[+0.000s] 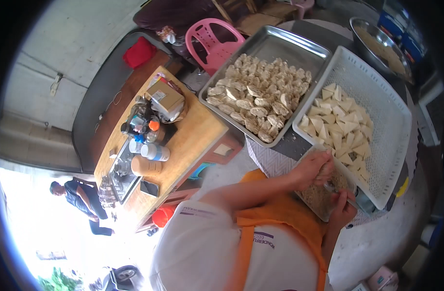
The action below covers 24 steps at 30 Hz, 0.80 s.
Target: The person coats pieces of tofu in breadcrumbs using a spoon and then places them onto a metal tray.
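My left hand (317,168) is curled over a shallow container of crumbly brown mixture (311,199). Its fingers hide whether a piece lies in them. In my right hand (342,211) is a metal spoon (330,186), its bowl down at the mixture near the left fingers. Just beyond, a white perforated plastic basket (389,127) holds a heap of pale triangular wedges (347,120), which look like tofu. To the left, rows of brown-speckled pieces (258,98) fill much of a metal tray (298,42).
A steel bowl of brown mixture (382,51) stands at the far right. Left are a pink plastic chair (216,45) and a wooden table (193,134) bearing jars, a cardboard box (165,95) and a phone (149,188). A person (80,196) is farther off, beyond that table.
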Available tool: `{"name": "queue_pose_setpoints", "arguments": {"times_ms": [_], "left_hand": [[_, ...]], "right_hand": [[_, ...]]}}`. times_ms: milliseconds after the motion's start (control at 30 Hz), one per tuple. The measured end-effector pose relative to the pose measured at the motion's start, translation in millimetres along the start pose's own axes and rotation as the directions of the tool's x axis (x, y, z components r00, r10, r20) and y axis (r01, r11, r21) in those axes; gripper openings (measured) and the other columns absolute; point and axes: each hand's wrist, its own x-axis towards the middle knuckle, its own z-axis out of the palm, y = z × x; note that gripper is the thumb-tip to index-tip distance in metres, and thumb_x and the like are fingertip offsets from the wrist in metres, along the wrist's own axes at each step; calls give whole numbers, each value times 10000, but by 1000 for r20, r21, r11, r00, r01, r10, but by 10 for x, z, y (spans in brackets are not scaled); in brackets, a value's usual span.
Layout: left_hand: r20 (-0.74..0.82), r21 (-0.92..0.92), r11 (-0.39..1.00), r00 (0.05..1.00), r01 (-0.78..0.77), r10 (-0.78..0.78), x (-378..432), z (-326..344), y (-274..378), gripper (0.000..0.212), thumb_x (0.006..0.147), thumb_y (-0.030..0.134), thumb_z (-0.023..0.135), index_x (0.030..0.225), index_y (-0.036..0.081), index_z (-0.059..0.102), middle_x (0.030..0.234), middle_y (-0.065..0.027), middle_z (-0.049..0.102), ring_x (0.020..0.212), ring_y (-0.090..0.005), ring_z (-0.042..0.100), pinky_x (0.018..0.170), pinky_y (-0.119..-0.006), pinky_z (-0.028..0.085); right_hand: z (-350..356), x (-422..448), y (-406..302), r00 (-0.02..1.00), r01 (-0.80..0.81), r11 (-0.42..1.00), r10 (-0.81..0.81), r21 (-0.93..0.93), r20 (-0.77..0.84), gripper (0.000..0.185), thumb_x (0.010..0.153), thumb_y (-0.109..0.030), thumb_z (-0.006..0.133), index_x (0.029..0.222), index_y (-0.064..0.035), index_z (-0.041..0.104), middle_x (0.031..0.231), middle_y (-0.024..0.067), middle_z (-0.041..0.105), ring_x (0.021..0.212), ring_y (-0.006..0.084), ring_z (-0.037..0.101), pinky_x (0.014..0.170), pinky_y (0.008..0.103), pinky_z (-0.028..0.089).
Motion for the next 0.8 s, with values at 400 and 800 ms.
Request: {"name": "queue_pose_setpoints", "arguments": {"times_ms": [400,800], "left_hand": [[-86,-67,998,996,-2,-3,-74,23,43,333,915,361,410,729,101,500,536,14,403,389,-92,358,332,-207,269],[-141,-82,990,985,-117,105,-122,156,103,289,904,150,453,1174,52,422,935,-76,534,919,-188,538,819,-349,463]], "right_hand": [[-18,23,41,1000,-27,998,27,-63,-6,198,898,-147,486,785,3,551,696,33,542,593,85,486,525,213,412],[-33,-23,100,995,-100,990,101,104,4,131,880,-119,513,838,-8,569,648,33,568,513,64,482,478,183,395]]}}
